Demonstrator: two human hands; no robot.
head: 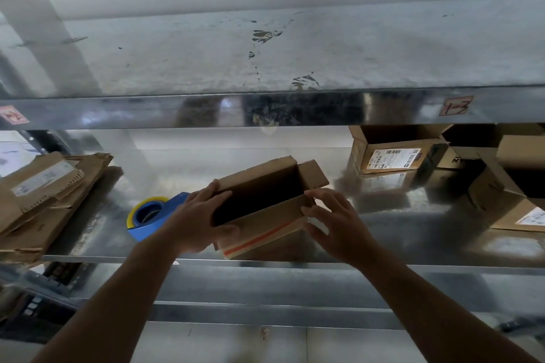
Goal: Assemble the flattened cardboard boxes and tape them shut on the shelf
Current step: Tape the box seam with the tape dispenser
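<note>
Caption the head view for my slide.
Left hand and right hand hold a half-assembled cardboard box at a metal shelf, tape dispenser alongside.

On the shiny metal shelf (398,224), a blue tape dispenser (152,215) lies just left of the left hand (197,219) gripping the open box (265,219), flattened cardboard boxes (44,194) are piled farther left, and labelled boxes (392,156) stand well right of the right hand (336,222).
</note>
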